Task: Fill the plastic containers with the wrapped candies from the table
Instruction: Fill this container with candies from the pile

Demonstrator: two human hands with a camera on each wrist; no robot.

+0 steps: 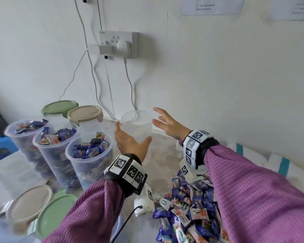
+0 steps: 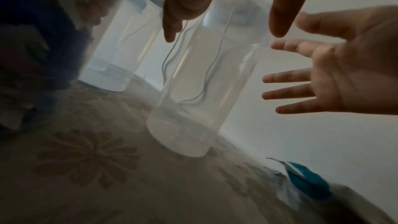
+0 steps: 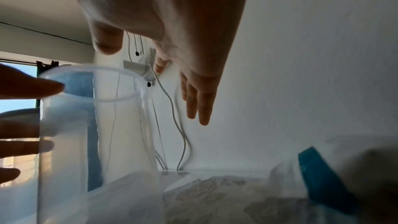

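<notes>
Both hands open, fingers spread, nothing held: left hand [image 1: 128,141] sits just beside the near-left wall of the empty clear container [image 1: 136,125], right hand [image 1: 167,122] just off its right side, palm facing in. Left wrist view shows a gap between the right hand's fingers [image 2: 288,94] and the container wall [image 2: 193,77]; whether the left thumb touches the wall I can't tell. Container stands upright on the bench [image 1: 163,158], near the back wall, no lid, nothing inside. To its left: 3 open containers already full of wrapped candies [image 1: 89,146], [image 1: 57,136], [image 1: 29,126], and behind them 2 lidded ones, green lid [image 1: 59,106] and beige lid [image 1: 85,114]. 2 loose lids, beige [image 1: 29,206] and green [image 1: 55,213], lie at the near-left. Candy pile [image 1: 186,213] is near-right, under the right forearm. Step, as I read it: bracketing the 4th container to grab or reposition it before filling. Next move needs both palms closed in on the walls evenly, since light empty plastic will likely tip or skid, then bring it toward the pile and scoop candies in.
</notes>
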